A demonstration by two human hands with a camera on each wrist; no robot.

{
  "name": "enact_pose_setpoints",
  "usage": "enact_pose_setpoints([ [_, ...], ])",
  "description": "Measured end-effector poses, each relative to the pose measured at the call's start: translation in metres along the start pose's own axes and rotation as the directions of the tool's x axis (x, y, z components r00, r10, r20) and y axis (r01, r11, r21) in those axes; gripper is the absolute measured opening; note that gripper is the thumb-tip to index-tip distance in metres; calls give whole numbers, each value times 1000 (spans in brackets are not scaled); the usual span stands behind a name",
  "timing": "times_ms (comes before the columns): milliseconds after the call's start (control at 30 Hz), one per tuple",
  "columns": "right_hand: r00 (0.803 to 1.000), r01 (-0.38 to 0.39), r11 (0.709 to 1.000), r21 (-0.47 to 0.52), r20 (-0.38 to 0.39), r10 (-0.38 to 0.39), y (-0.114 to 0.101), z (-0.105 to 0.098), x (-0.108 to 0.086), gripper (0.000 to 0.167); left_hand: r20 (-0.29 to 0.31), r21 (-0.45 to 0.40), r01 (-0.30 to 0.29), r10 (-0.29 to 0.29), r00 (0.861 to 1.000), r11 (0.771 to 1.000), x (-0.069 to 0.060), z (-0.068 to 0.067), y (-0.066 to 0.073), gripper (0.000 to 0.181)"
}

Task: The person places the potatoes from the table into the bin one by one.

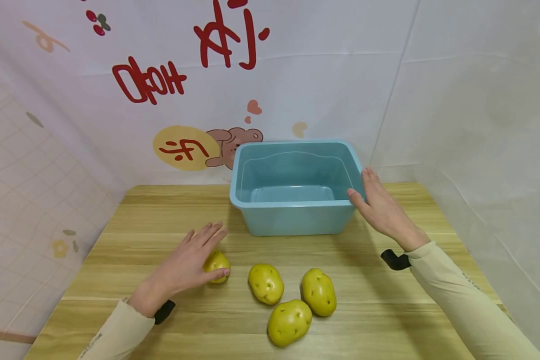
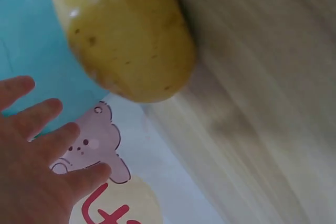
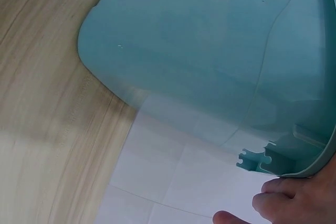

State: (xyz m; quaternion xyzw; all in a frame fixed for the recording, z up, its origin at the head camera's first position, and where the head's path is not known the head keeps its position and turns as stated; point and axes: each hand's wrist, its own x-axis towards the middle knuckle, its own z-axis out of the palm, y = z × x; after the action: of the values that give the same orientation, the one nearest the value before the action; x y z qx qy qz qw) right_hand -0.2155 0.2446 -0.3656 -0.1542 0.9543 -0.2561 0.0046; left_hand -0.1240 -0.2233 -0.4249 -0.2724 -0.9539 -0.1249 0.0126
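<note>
My left hand (image 1: 184, 265) reaches over a yellow potato (image 1: 217, 264) on the left of the table, partly hiding it. In the left wrist view, the fingers (image 2: 47, 140) are spread and the potato (image 2: 126, 35) shows large beside them; whether they touch is unclear. My right hand (image 1: 384, 210) holds the right rim of a light-blue plastic basin (image 1: 297, 220), thumb over the edge and the other fingers along the outside. Three more potatoes lie in front of the basin: one in the middle (image 1: 266, 284), one to the right (image 1: 319, 292) and one nearest me (image 1: 290, 322).
The basin stands at the back of the wooden table (image 1: 171, 210), close to a white printed wall sheet (image 1: 324, 90). No potato shows inside the basin. A pale sheet (image 1: 486, 150) bounds the right side and a patterned one (image 1: 36, 200) the left.
</note>
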Motion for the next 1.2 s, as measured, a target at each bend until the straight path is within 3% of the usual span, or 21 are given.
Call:
enact_pose_setpoints([
  [200, 1000, 0, 1000, -1, 7, 0, 0, -1, 0, 87, 51, 0, -35, 35, 998, 999, -4, 9, -1, 90],
  [567, 1000, -4, 1000, 1, 5, 4, 1, 0, 1, 88, 64, 16, -83, 82, 995, 996, -8, 19, -4, 87],
  [933, 1000, -4, 1000, 8, 3, 4, 1, 1, 0, 88, 111, -21, -46, 48, 993, 999, -11, 19, -6, 78],
  [1200, 1000, 2, 1000, 11, -6, -2, 1, 0, 0, 88, 81, 6, -56, 55, 995, 998, -11, 19, -5, 72],
])
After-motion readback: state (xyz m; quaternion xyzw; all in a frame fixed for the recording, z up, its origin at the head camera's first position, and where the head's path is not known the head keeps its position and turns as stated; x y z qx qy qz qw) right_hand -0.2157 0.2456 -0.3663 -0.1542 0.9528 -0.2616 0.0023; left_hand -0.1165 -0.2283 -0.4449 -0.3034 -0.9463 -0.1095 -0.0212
